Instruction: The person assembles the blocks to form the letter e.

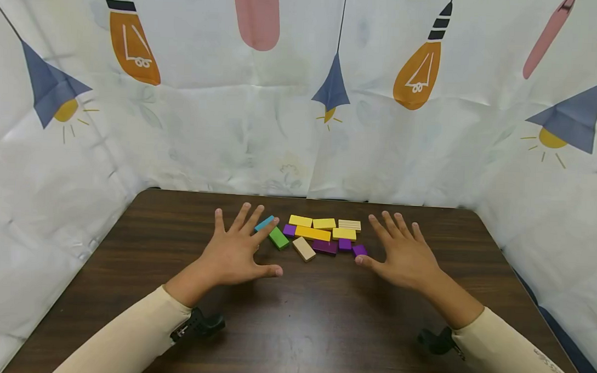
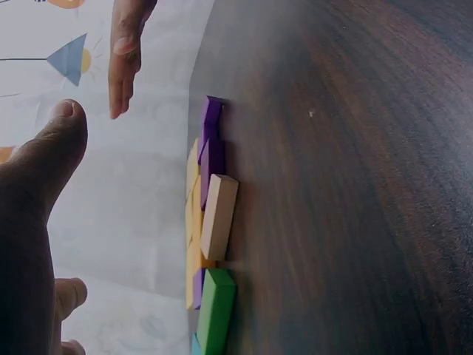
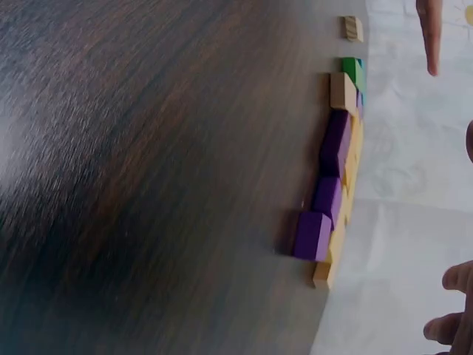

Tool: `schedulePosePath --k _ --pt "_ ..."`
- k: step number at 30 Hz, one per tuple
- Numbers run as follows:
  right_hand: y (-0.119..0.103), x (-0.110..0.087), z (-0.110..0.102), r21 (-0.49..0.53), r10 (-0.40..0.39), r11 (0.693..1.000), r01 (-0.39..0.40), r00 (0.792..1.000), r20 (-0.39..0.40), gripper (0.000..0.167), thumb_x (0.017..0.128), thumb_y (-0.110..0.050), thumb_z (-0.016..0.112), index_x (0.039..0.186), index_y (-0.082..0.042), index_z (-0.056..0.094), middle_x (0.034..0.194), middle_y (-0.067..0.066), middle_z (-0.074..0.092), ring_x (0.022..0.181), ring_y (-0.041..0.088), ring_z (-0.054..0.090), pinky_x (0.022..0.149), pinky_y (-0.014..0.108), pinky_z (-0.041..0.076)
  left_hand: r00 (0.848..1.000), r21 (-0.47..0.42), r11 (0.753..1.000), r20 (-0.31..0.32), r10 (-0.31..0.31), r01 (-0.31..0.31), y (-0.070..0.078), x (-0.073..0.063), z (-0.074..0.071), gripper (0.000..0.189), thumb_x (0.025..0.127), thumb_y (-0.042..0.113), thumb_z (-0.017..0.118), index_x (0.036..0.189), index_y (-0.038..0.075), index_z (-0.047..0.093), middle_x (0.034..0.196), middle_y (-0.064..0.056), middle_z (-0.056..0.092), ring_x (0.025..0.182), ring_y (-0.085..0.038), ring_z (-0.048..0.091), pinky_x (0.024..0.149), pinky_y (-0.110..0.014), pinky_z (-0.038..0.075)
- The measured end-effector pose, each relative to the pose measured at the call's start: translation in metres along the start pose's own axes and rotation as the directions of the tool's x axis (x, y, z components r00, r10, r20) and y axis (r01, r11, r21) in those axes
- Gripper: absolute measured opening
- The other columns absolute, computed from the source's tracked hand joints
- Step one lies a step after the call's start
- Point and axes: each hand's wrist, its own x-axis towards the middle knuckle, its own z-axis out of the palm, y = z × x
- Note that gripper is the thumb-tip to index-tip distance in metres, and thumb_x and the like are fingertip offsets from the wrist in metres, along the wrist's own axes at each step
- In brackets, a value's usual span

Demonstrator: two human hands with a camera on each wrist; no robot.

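as i look down through the head view, both hands are released, fingers spread: the left hand [image 1: 234, 255] is raised at the left end of a cluster of coloured blocks [image 1: 313, 233] on the table [image 1: 313, 330], its index finger crossing before the blue block [image 1: 262, 224] and green block [image 1: 279, 239]. the right hand [image 1: 407, 256] is at the other end, its thumb tip overlapping a purple block [image 1: 359, 250]; i cannot tell whether they touch. on my left wrist feed, the tan block [image 2: 220, 217] lies near the green one, the thumb well apart against the cloth [image 2: 126, 222]. on my right wrist feed, a striped block [image 3: 352, 28] lies apart, beyond the green one.
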Motion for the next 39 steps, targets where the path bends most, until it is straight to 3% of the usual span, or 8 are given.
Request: schedulePosePath --k 3,8,15,18,25,31,39 --pt "-0.004 0.002 0.004 0.019 -0.009 1.000 0.009 1.000 -0.001 0.106 0.088 -0.085 0.042 0.166 -0.017 0.017 0.168 0.018 0.012 0.154 0.041 0.007 0.119 0.063 0.006 1.000 0.001 1.000 0.000 0.001 -0.001 0.001 0.001 0.004 0.109 0.078 0.097 0.032 0.165 0.034 0.015 0.171 -0.007 0.001 0.155 -0.035 -0.008 0.105 -0.072 -0.020" --pt "-0.011 0.008 0.009 0.029 -0.018 0.999 0.018 1.000 0.003 0.108 0.087 -0.087 0.039 0.165 -0.016 0.018 0.168 0.016 0.015 0.154 0.040 0.012 0.119 0.061 0.012 1.000 -0.039 0.999 -0.014 0.014 -0.015 0.003 0.003 0.013 0.104 0.083 0.088 0.048 0.165 0.030 0.020 0.170 -0.010 0.004 0.155 -0.035 -0.003 0.108 -0.072 -0.016" --pt "-0.019 0.019 0.017 0.043 -0.007 0.999 0.007 1.000 0.000 0.108 0.087 -0.088 0.038 0.165 -0.015 0.022 0.165 0.018 0.027 0.150 0.042 0.023 0.117 0.060 0.021 0.987 -0.043 0.997 -0.152 0.054 -0.062 0.006 0.008 0.019 0.099 0.083 0.084 0.055 0.156 0.018 0.045 0.157 -0.010 0.043 0.148 -0.035 0.033 0.117 -0.065 0.014" --pt "-0.023 0.024 0.020 0.051 -0.012 0.999 0.012 1.000 0.001 0.106 0.087 -0.087 0.041 0.164 -0.015 0.024 0.164 0.017 0.029 0.150 0.043 0.025 0.116 0.060 0.023 0.982 -0.051 0.996 -0.180 0.062 -0.072 0.006 0.011 0.020 0.097 0.083 0.082 0.059 0.153 0.016 0.050 0.152 -0.010 0.049 0.143 -0.035 0.040 0.116 -0.062 0.021" --pt "-0.030 0.035 0.027 0.034 -0.043 0.999 0.043 0.999 0.008 0.108 0.086 -0.090 0.034 0.162 -0.014 0.032 0.163 0.015 0.033 0.150 0.040 0.028 0.116 0.059 0.026 0.990 -0.029 0.997 -0.127 0.064 -0.068 0.005 0.013 0.026 0.099 0.084 0.083 0.055 0.156 0.016 0.046 0.158 -0.012 0.041 0.149 -0.039 0.028 0.116 -0.066 0.013" --pt "-0.039 0.045 0.030 0.020 -0.062 0.998 0.062 0.998 -0.001 0.100 0.088 -0.086 0.040 0.159 -0.016 0.040 0.159 0.013 0.041 0.147 0.037 0.034 0.114 0.059 0.030 0.992 -0.026 0.997 -0.108 0.066 -0.069 0.003 0.013 0.031 0.100 0.084 0.087 0.048 0.156 0.017 0.046 0.159 -0.012 0.040 0.149 -0.039 0.028 0.116 -0.067 0.013" --pt "-0.046 0.062 0.034 0.017 -0.094 0.995 0.094 0.995 -0.022 0.081 0.094 -0.071 0.053 0.152 -0.014 0.051 0.148 0.010 0.054 0.138 0.033 0.046 0.112 0.054 0.035 0.991 -0.031 0.996 -0.111 0.077 -0.081 0.003 0.013 0.031 0.094 0.086 0.075 0.061 0.156 0.015 0.044 0.159 -0.013 0.040 0.148 -0.039 0.031 0.116 -0.065 0.017"
